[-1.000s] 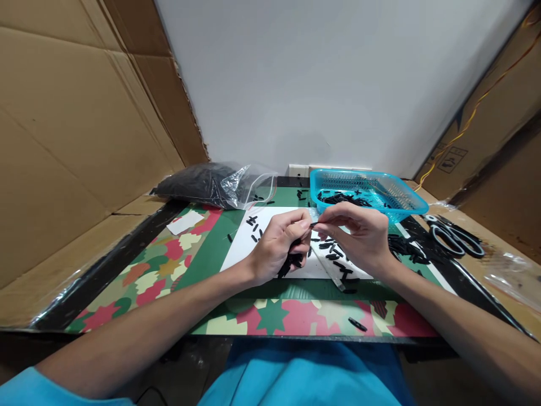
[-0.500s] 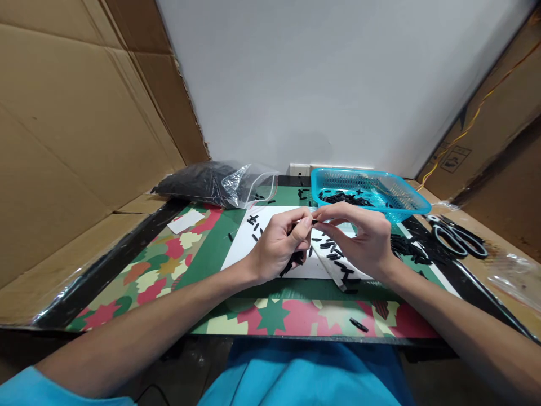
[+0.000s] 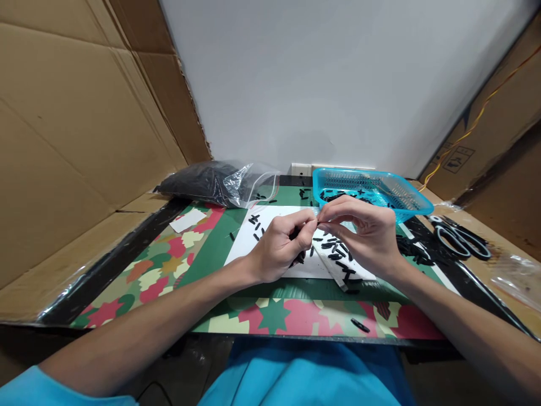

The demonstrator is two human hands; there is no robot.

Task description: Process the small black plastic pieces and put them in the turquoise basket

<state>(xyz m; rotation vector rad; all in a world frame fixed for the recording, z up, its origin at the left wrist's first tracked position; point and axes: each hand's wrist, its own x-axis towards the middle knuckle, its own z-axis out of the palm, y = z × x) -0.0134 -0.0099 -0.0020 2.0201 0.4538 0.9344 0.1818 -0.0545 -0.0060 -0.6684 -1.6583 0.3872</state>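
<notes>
My left hand [image 3: 281,248] is curled around a bunch of small black pieces [image 3: 298,257] above the white sheet [image 3: 245,239]. My right hand [image 3: 366,234] meets it fingertip to fingertip, and the two pinch one small black piece between them near the middle of the mat. More loose black pieces [image 3: 338,254] lie on the sheet under my right hand. A blue basket [image 3: 401,197] with several black pieces inside stands just behind my right hand.
A clear bag of black pieces [image 3: 211,183] lies at the back left. Scissors [image 3: 460,239] rest on the right beside a black pile [image 3: 412,248]. The patterned mat [image 3: 156,270] covers the table; one stray piece [image 3: 360,325] lies near the front edge. Cardboard walls stand on both sides.
My hands have drawn closer together and lifted slightly, the fingertips now touching. The view has shifted a little to the right.
</notes>
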